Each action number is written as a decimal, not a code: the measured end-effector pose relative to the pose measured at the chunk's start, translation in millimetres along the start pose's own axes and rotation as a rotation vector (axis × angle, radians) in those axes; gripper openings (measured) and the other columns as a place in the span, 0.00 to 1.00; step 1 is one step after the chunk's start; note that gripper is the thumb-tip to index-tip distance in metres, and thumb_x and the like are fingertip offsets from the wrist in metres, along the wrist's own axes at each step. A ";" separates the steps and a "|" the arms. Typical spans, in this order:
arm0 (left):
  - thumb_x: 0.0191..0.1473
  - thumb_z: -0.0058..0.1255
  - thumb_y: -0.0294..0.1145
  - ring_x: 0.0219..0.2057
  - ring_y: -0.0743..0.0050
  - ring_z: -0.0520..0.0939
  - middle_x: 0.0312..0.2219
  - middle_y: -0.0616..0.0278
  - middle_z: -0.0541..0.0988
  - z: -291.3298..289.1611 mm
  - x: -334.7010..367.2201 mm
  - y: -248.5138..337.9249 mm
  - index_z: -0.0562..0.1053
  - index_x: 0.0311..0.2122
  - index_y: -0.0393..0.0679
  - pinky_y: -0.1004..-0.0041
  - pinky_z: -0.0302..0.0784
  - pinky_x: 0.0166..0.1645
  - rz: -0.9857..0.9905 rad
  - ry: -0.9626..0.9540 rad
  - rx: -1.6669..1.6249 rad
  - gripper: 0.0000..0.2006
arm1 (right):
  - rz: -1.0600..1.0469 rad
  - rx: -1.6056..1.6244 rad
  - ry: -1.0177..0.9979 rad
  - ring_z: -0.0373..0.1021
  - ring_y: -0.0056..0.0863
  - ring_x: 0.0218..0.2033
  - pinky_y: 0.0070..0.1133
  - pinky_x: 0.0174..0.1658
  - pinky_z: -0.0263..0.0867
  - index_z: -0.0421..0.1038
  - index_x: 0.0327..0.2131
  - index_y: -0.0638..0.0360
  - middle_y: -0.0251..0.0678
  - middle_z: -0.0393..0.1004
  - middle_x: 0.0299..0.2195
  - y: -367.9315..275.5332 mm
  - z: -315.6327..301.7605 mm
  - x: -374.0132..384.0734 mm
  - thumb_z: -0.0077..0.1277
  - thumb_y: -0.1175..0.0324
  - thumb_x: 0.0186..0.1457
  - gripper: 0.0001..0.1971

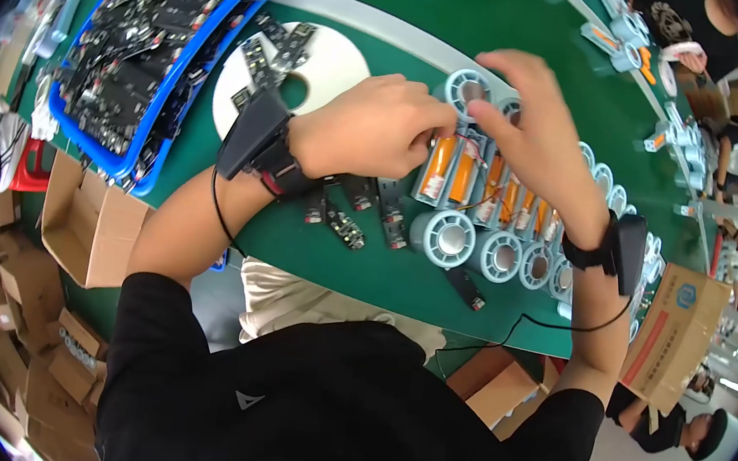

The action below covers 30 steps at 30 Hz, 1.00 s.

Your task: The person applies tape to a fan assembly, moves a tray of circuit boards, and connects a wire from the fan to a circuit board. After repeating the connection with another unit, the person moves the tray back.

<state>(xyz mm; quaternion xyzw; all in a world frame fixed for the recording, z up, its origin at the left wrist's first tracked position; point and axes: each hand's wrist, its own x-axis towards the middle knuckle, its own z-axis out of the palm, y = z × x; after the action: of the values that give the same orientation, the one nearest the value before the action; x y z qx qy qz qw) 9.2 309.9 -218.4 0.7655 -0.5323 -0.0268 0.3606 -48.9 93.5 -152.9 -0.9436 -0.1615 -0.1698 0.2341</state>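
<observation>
My left hand (pixel 371 129) reaches over the nearest light blue plastic housing (pixel 426 190). Its fingers are curled and pinched together at the housing's upper left; what they hold, if anything, is hidden. My right hand (pixel 535 127) is above the same end of the row, fingers spread, thumb toward the left hand, slightly blurred. Inside the housing lie orange cylindrical batteries (pixel 463 174) with thin red wires. A round grille (pixel 448 238) forms its near end, and another round end (pixel 468 91) shows between my hands. Several similar housings continue to the right.
A blue bin (pixel 168 103) heaped with black circuit boards (pixel 149 42) stands at left. More boards lie on a white disc (pixel 339 56) and on the green table (pixel 310 265). A cable crosses near my right forearm. Cardboard boxes (pixel 83 225) flank the table; other people work at far right.
</observation>
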 end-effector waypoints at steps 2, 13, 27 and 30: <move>0.45 0.52 0.24 0.38 0.57 0.79 0.29 0.59 0.80 -7.1 -0.2 3.8 0.78 0.36 0.44 0.63 0.73 0.43 -0.180 -0.098 -0.082 0.11 | 0.120 0.033 -0.221 0.72 0.46 0.49 0.32 0.53 0.68 0.73 0.49 0.60 0.44 0.73 0.49 3.8 13.9 0.8 0.58 0.75 0.54 0.17; 0.41 0.55 0.24 0.39 0.56 0.78 0.31 0.59 0.81 -17.2 -22.2 -2.2 0.78 0.26 0.43 0.61 0.70 0.47 -0.085 -0.204 0.199 0.04 | -0.004 0.220 -0.237 0.71 0.50 0.53 0.36 0.54 0.68 0.74 0.48 0.58 0.46 0.74 0.50 -91.6 3.4 -56.0 0.65 0.73 0.47 0.22; 0.41 0.54 0.16 0.37 0.61 0.78 0.30 0.63 0.79 -38.9 -19.3 -16.5 0.76 0.28 0.40 0.65 0.73 0.44 -0.088 -0.033 -0.166 0.07 | 0.348 0.206 -0.139 0.76 0.33 0.44 0.27 0.46 0.71 0.76 0.41 0.64 0.42 0.77 0.44 -95.0 23.6 -65.1 0.64 0.73 0.52 0.13; 0.45 0.56 0.16 0.39 0.64 0.79 0.32 0.62 0.79 -40.2 -16.6 -4.1 0.77 0.33 0.40 0.68 0.73 0.47 -0.025 0.121 -0.496 0.09 | 0.461 0.409 -0.078 0.76 0.25 0.38 0.21 0.41 0.71 0.76 0.42 0.65 0.40 0.80 0.40 -88.8 30.2 -56.4 0.62 0.73 0.56 0.11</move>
<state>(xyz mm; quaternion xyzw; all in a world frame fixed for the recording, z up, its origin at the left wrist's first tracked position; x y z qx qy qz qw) 22.4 345.6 -196.8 0.6605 -0.4772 -0.1151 0.5681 -125.7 170.3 -166.0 -0.8945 0.0174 -0.0400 0.4450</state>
